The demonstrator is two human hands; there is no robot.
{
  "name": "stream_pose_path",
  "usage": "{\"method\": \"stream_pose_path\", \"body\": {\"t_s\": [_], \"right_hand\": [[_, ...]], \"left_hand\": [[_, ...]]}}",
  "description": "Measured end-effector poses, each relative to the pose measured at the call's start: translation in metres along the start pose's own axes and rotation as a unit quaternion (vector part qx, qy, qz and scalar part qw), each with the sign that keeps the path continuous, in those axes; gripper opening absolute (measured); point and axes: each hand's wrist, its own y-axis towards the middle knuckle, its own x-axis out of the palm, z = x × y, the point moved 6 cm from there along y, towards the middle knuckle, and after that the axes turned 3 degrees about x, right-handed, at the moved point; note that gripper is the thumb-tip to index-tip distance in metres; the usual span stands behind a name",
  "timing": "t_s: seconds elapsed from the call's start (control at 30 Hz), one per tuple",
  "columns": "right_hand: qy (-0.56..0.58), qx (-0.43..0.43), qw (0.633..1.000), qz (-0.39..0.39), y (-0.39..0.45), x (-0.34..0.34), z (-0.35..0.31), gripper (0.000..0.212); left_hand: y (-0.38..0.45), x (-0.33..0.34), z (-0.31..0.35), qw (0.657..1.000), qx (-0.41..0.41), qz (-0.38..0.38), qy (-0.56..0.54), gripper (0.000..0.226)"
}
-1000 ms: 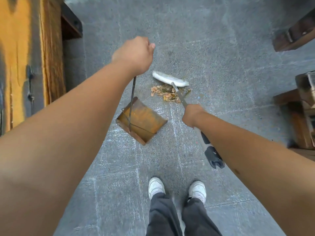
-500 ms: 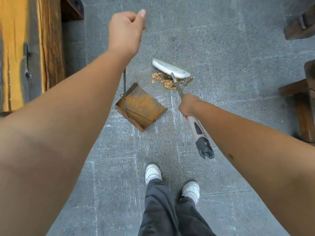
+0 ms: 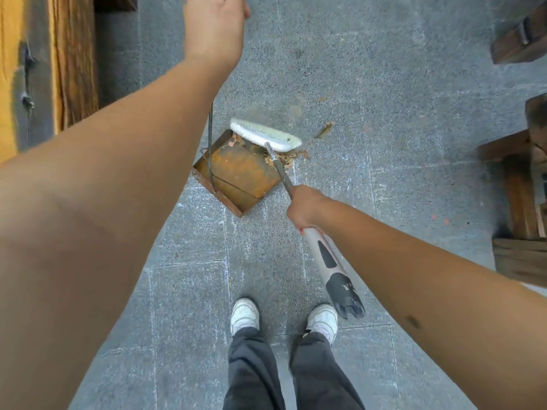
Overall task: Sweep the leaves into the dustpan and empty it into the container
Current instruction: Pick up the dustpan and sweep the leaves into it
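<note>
A rusty metal dustpan (image 3: 236,176) rests on the grey paving ahead of my feet. Its thin upright handle (image 3: 210,137) runs up behind my left forearm to my left hand (image 3: 214,28), which is closed at the top of the view. My right hand (image 3: 305,207) grips the broom handle (image 3: 328,258). The white broom head (image 3: 265,137) lies across the pan's far open edge. Dry brown leaves (image 3: 284,158) sit under the head, at the pan's mouth and just right of it. A single leaf (image 3: 323,131) lies on the floor to the right.
A wooden door and frame (image 3: 71,63) stand at the left. Dark wooden furniture (image 3: 518,190) lines the right edge, with another piece (image 3: 521,37) at the top right. My white shoes (image 3: 245,315) stand close behind the pan.
The broom head has swept toward me, pushing the leaf pile up to the dustpan's mouth. My left hand has risen higher along with the handle. One leaf stayed behind at the right.
</note>
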Motion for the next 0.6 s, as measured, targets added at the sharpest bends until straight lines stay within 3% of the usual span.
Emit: {"method": "stream_pose_path", "body": {"t_s": [0.2,0.4,0.6], "right_hand": [[0.074,0.010,0.997,-0.026,-0.013,0.020,-0.002,0.048],[0.170,-0.005,0.985,-0.041,-0.030,0.022,0.003,0.056],[0.213,0.004,0.977,0.006,-0.052,-0.006,0.025,0.062]], "left_hand": [[0.003,0.007,0.007,0.999,-0.004,-0.024,-0.026,0.014],[0.001,0.005,0.011,0.999,0.028,-0.029,0.015,0.041],[-0.007,-0.009,-0.007,0.999,0.019,-0.030,0.009,0.040]]}}
